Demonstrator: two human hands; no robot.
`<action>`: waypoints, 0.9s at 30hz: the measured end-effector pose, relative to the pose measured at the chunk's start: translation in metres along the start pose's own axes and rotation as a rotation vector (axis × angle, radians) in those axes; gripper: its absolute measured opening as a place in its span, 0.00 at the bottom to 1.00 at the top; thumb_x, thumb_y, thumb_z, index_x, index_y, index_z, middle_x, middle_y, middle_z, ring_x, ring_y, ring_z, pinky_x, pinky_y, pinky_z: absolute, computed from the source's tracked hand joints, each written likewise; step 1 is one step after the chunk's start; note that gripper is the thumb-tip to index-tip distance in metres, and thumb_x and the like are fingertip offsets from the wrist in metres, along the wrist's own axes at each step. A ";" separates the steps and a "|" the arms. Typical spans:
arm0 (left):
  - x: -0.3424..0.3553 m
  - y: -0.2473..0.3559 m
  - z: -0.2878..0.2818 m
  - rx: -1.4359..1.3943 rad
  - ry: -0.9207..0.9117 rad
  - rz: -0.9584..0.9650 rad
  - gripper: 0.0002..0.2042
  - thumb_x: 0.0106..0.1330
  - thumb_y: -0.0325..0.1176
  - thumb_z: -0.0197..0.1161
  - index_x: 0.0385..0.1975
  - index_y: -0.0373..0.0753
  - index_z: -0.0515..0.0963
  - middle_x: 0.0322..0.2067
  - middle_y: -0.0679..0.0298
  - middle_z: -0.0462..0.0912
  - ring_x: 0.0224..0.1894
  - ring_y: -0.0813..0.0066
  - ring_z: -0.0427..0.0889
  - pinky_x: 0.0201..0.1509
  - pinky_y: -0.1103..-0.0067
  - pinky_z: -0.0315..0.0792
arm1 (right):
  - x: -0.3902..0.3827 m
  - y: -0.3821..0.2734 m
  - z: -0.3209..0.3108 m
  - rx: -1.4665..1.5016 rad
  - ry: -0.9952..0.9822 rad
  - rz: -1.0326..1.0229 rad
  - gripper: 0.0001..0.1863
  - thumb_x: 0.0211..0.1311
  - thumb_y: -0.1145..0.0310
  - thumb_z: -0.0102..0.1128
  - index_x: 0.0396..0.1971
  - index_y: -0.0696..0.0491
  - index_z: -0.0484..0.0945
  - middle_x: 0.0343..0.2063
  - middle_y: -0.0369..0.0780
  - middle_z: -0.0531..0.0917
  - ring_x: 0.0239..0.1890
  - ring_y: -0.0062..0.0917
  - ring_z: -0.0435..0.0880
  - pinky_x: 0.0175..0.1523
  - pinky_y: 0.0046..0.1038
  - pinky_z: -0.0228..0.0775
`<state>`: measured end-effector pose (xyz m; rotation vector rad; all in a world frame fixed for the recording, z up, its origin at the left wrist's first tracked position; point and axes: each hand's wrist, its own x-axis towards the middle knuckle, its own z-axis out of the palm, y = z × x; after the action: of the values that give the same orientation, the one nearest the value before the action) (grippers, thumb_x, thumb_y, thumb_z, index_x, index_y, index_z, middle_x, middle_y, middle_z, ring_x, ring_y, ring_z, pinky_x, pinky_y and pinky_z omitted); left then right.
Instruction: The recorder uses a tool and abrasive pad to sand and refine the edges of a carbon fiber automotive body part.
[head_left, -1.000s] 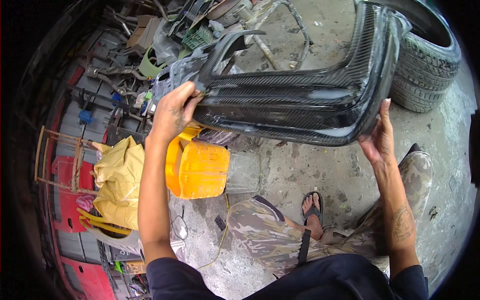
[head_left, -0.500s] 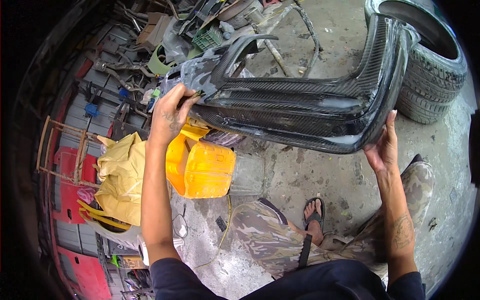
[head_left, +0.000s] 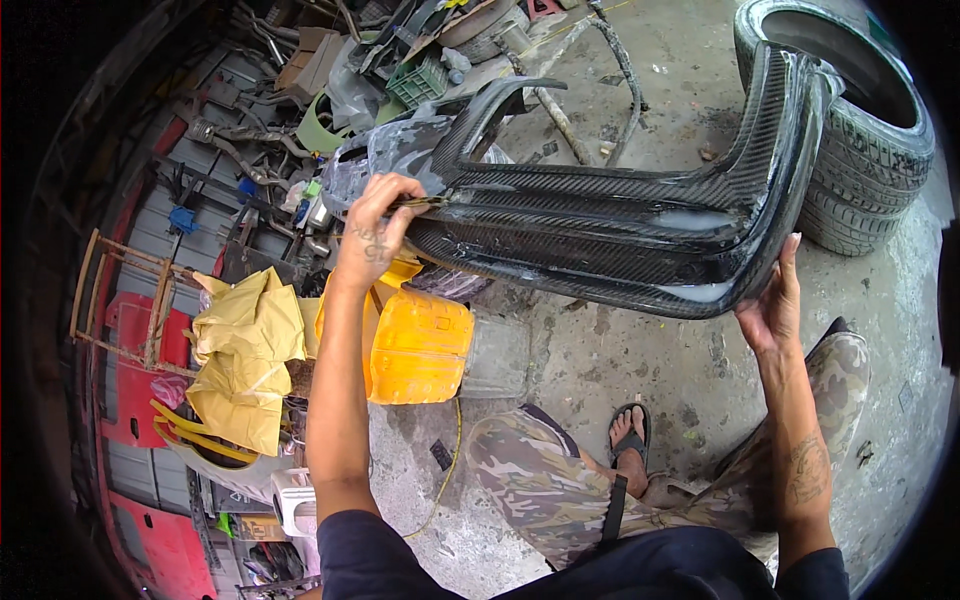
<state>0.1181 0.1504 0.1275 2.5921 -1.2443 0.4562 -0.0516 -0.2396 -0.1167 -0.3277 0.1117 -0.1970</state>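
Two hands hold a black carbon-weave car panel (head_left: 600,225) above the concrete floor (head_left: 620,360).
The left hand (head_left: 375,225) grips its left edge; the right hand (head_left: 770,305) lies open-palmed against its lower right rim, beside a tyre (head_left: 865,200).

bumper (head_left: 600,225) above jerrycan (head_left: 415,345), tyre (head_left: 860,170) right

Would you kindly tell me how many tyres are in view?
1: the tyre lies on the concrete at upper right, beside the carbon panel. Others may be hidden in the scrap pile.

Black woven-weave bumper (head_left: 600,230), orange-yellow jerrycan (head_left: 420,345)
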 end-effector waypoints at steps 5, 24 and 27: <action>-0.011 -0.008 -0.004 -0.040 0.033 -0.108 0.10 0.60 0.17 0.62 0.40 0.31 0.77 0.37 0.55 0.81 0.42 0.56 0.79 0.51 0.71 0.73 | 0.003 0.002 -0.010 0.018 -0.053 0.037 0.36 0.72 0.38 0.56 0.61 0.56 0.77 0.56 0.43 0.85 0.59 0.33 0.85 0.66 0.43 0.76; -0.243 -0.161 0.011 -0.055 0.100 -0.709 0.07 0.71 0.28 0.67 0.41 0.37 0.75 0.32 0.71 0.74 0.35 0.82 0.71 0.43 0.80 0.71 | 0.001 -0.003 -0.011 0.037 -0.062 0.023 0.38 0.71 0.37 0.57 0.64 0.57 0.74 0.59 0.43 0.83 0.61 0.34 0.83 0.68 0.47 0.73; -0.296 -0.203 0.029 -0.215 -0.087 -0.884 0.07 0.70 0.29 0.68 0.41 0.37 0.76 0.33 0.71 0.76 0.37 0.80 0.73 0.45 0.80 0.71 | 0.005 0.002 -0.017 0.069 -0.113 0.052 0.39 0.70 0.37 0.57 0.64 0.57 0.74 0.59 0.43 0.83 0.62 0.34 0.82 0.70 0.46 0.71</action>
<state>0.1085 0.4771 -0.0245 2.6486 -0.0677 0.0257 -0.0485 -0.2438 -0.1338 -0.2661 0.0019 -0.1298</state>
